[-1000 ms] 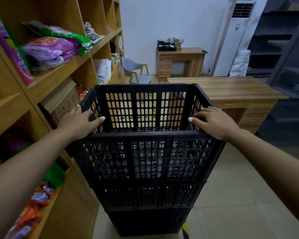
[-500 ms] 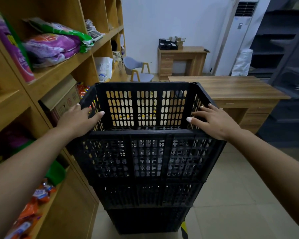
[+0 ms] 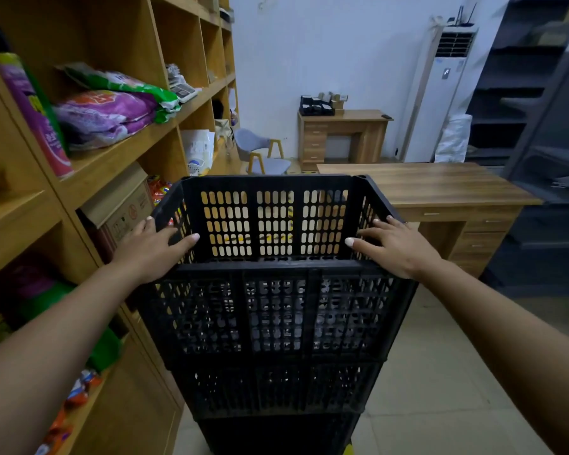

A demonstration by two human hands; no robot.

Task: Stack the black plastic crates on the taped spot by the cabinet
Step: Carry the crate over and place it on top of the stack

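Beside the wooden cabinet [image 3: 119,152], three black crates [image 3: 276,323] stand stacked on the pale tiled floor [image 3: 434,372]. The left hand [image 3: 148,251] and right hand [image 3: 398,246] lie on the top crate's near corners, fingers spread, thumbs inside the rim. Beyond the crates stands a wooden desk [image 3: 434,185].

The bottom crate [image 3: 276,435] is cut off by the lower edge at 6 o'clock, so its base and the floor under it cannot be seen. Only a sliver of yellow tape [image 3: 348,449] shows beside it; the rest is hidden behind the stack. Both forearms run out of the picture at 7 and 5 o'clock. The left hand [image 3: 151,249] has its fingertips behind the top crate [image 3: 270,221] rim, the palm unseen. The snack packets [image 3: 63,418] at 8 o'clock are blurred, their print unreadable. The dark shelving [image 3: 539,126] at 3 o'clock is cut by the edge.
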